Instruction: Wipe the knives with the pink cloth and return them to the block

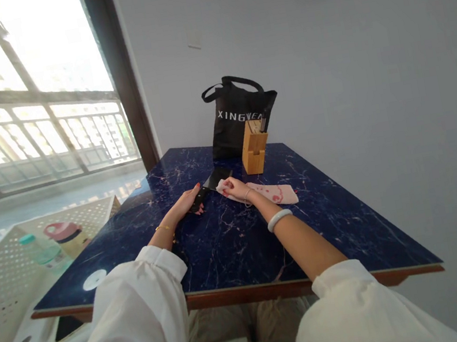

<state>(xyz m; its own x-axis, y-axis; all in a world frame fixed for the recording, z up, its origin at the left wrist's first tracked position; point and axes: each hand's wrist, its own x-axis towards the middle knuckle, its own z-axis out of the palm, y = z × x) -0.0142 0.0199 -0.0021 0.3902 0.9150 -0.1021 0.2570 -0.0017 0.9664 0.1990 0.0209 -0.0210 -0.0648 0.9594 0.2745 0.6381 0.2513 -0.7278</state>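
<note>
A dark cleaver (pixel 215 179) lies flat on the blue marble-patterned table (pixel 231 240). My left hand (pixel 190 201) is closed round its black handle. My right hand (pixel 233 186) pinches one end of a pink patterned cloth (pixel 273 192) and presses it against the blade. The rest of the cloth trails to the right on the tabletop. A wooden knife block (pixel 255 150) stands just behind the cleaver, with handles sticking out of its slots.
A black tote bag (pixel 236 112) with white lettering stands against the wall behind the knife block. A white perforated cart (pixel 17 270) on the left holds a green-capped bottle (pixel 43 251) and a pink-lidded one (pixel 66 234). A large window is at far left.
</note>
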